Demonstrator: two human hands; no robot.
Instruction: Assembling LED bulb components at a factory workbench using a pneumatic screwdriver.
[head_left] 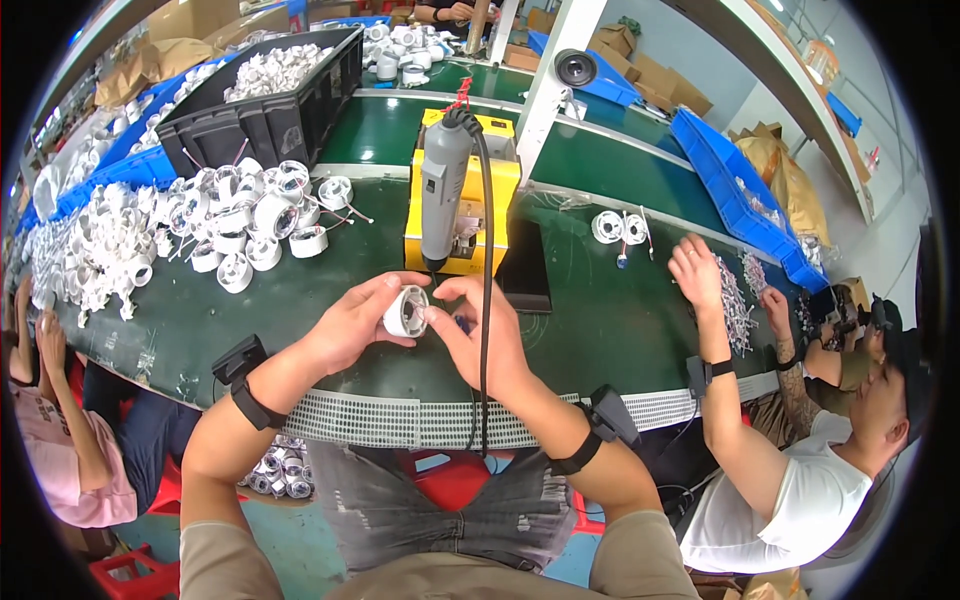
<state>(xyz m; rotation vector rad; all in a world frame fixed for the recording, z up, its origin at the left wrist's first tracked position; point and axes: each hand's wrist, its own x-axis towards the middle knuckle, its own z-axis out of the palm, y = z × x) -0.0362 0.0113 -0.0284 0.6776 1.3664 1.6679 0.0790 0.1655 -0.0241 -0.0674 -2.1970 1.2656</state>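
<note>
My left hand (352, 318) grips a round white plastic housing (405, 312), its hollow side turned to the right, with small parts and thin wires inside. Fingers bent, my right hand (488, 332) works at that opening, its thumb at the rim. A small dark blue piece (462, 324) shows by its curled fingers; what they pinch is partly hidden. Just above both hands hangs a grey electric screwdriver (445, 195), tip down, its black cable running in front of my right hand. Behind it stands a yellow box (500, 200) with an open front.
Wired white housings (245, 220) and white plastic parts (100, 235) are heaped at left, before a black crate (270, 100). Right of the box lie a dark flat block (526, 268) and two housings (620, 228). A co-worker's hand (697, 272) is beside bundled wires (735, 305).
</note>
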